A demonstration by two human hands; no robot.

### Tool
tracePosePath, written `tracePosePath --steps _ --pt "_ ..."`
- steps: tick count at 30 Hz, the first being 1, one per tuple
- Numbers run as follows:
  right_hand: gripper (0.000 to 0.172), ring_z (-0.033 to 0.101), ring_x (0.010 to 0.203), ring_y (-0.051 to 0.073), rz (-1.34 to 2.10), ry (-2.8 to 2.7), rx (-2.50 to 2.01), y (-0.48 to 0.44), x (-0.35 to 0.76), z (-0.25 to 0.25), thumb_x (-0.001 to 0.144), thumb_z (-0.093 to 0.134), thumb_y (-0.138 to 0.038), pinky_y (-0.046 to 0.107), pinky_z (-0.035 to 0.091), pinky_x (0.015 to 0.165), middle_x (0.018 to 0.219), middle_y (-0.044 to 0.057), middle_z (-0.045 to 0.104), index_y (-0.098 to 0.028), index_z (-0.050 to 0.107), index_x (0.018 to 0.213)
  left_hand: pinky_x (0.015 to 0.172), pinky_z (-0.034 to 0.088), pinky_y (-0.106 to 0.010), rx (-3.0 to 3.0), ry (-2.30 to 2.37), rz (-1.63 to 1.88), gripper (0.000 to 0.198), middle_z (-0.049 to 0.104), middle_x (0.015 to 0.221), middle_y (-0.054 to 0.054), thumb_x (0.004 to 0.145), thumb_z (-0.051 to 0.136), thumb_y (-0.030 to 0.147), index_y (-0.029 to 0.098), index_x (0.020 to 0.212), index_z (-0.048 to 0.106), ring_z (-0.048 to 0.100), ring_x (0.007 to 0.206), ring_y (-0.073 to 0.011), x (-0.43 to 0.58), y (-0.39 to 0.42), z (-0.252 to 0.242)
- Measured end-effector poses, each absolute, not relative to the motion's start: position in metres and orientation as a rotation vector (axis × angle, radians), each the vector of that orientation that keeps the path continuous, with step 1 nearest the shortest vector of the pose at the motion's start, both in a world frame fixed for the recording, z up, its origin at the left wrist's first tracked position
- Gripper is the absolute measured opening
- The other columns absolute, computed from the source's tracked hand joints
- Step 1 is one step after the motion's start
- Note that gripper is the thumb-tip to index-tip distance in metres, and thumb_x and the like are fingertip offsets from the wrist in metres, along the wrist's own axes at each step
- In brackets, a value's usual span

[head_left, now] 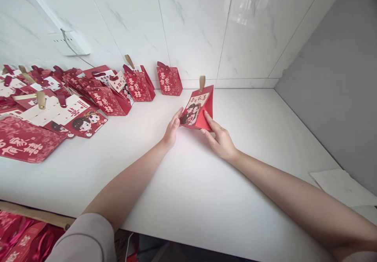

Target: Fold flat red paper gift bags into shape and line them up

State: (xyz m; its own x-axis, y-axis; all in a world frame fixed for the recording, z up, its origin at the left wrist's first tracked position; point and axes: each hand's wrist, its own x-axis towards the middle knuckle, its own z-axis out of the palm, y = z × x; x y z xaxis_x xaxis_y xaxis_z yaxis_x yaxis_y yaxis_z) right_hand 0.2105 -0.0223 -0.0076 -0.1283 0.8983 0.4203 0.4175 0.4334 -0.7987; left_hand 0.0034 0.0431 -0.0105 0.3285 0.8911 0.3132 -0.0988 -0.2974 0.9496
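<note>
Between my two hands is a red paper gift box (pixel 193 112) with a cartoon couple on its front and a gold ribbon loop on top. It stands tilted, its triangular side facing right. My left hand (pixel 172 130) holds its left edge, thumb toward me and fingers behind. With fingers against the right side and lower corner, my right hand (pixel 220 138) grips it too. Whether the box's base touches the white table (pixel 188 199) I cannot tell. Closest to it, by the wall, a red gift box with a dark red ribbon (pixel 170 80) stands upright.
Many finished-looking red and white gift boxes (pixel 108 100) crowd the table's left side along the tiled wall. A socket (pixel 72 43) with a cable is above them. White paper sheets (pixel 343 185) lie at right. Below the front edge, a carton (pixel 38 214) holds more red boxes.
</note>
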Motion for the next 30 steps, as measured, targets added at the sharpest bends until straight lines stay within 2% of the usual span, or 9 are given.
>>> tracePosePath --steps 3,6,8,12,15,19,26,28,30 --pt "0.066 0.074 0.103 0.029 0.865 -1.521 -1.174 -0.015 0.213 -0.011 0.098 0.036 -0.067 0.048 0.056 0.099 0.137 0.006 0.066 -0.030 0.043 0.153 0.121 0.030 -0.052 1.641 0.661 1.277 0.086 0.039 0.159 -0.017 0.091 0.047 0.069 0.020 0.158 0.024 0.037 0.148 -0.0330 0.004 0.041 -0.011" --pt "0.071 0.077 0.092 0.030 0.975 -1.393 -1.159 -0.009 0.214 -0.014 0.096 0.029 -0.072 0.045 0.061 0.084 0.134 0.009 0.068 -0.025 0.057 0.140 0.124 0.024 -0.050 1.798 0.587 1.267 0.086 0.035 0.161 -0.017 0.092 0.053 0.062 0.021 0.159 0.019 0.031 0.152 -0.0317 0.006 0.039 -0.009" --pt "0.074 0.077 0.090 0.030 0.997 -1.352 -1.163 -0.008 0.215 -0.015 0.095 0.028 -0.075 0.044 0.062 0.078 0.135 0.011 0.067 -0.022 0.060 0.136 0.125 0.022 -0.049 1.872 0.601 1.254 0.084 0.033 0.162 -0.016 0.093 0.054 0.059 0.021 0.159 0.021 0.028 0.153 -0.0312 0.007 0.037 -0.008" --pt "0.073 0.077 0.085 0.028 1.026 -1.316 -1.156 -0.008 0.215 -0.014 0.094 0.031 -0.076 0.043 0.061 0.077 0.135 0.012 0.067 -0.022 0.062 0.132 0.125 0.024 -0.047 1.928 0.709 1.214 0.075 0.033 0.163 -0.014 0.094 0.055 0.054 0.022 0.157 0.030 0.029 0.152 -0.0306 0.006 0.037 -0.007" --pt "0.072 0.077 0.077 0.027 1.065 -1.281 -1.142 -0.008 0.215 -0.013 0.094 0.034 -0.075 0.043 0.059 0.076 0.121 0.012 0.074 -0.021 0.065 0.127 0.124 0.026 -0.046 1.943 0.783 1.192 0.069 0.039 0.159 -0.013 0.095 0.053 0.053 0.021 0.154 0.036 0.035 0.149 -0.0303 0.004 0.037 -0.007" --pt "0.072 0.075 0.070 0.026 1.126 -1.251 -1.124 -0.008 0.215 -0.013 0.092 0.036 -0.077 0.040 0.058 0.073 0.097 0.012 0.079 -0.018 0.065 0.122 0.123 0.027 -0.046 1.947 0.819 1.197 0.065 0.040 0.159 -0.013 0.097 0.049 0.053 0.020 0.152 0.040 0.036 0.148 -0.0294 0.003 0.036 -0.007" --pt "0.065 0.071 0.059 0.020 1.140 -1.246 -1.135 -0.009 0.215 -0.009 0.093 0.037 -0.075 0.032 0.054 0.062 0.077 0.007 0.076 -0.019 0.064 0.111 0.123 0.027 -0.046 1.864 0.825 1.204 0.061 0.046 0.155 -0.012 0.098 0.047 0.054 0.021 0.149 0.044 0.039 0.147 -0.0280 0.007 0.035 -0.007" --pt "0.064 0.063 0.048 0.018 1.121 -1.286 -1.173 -0.009 0.215 -0.007 0.093 0.038 -0.075 0.031 0.051 0.055 0.065 0.004 0.071 -0.019 0.065 0.111 0.125 0.024 -0.045 1.800 0.860 1.223 0.058 0.041 0.159 -0.010 0.100 0.042 0.055 0.023 0.148 0.046 0.033 0.150 -0.0259 0.006 0.038 -0.008" --pt "0.063 0.053 0.040 0.016 1.078 -1.352 -1.230 -0.009 0.216 -0.007 0.091 0.043 -0.074 0.030 0.046 0.049 0.054 0.000 0.065 -0.019 0.067 0.109 0.126 0.023 -0.044 1.719 0.933 1.237 0.056 0.027 0.166 -0.006 0.100 0.039 0.058 0.027 0.146 0.049 0.023 0.155 -0.0249 0.004 0.043 -0.010"
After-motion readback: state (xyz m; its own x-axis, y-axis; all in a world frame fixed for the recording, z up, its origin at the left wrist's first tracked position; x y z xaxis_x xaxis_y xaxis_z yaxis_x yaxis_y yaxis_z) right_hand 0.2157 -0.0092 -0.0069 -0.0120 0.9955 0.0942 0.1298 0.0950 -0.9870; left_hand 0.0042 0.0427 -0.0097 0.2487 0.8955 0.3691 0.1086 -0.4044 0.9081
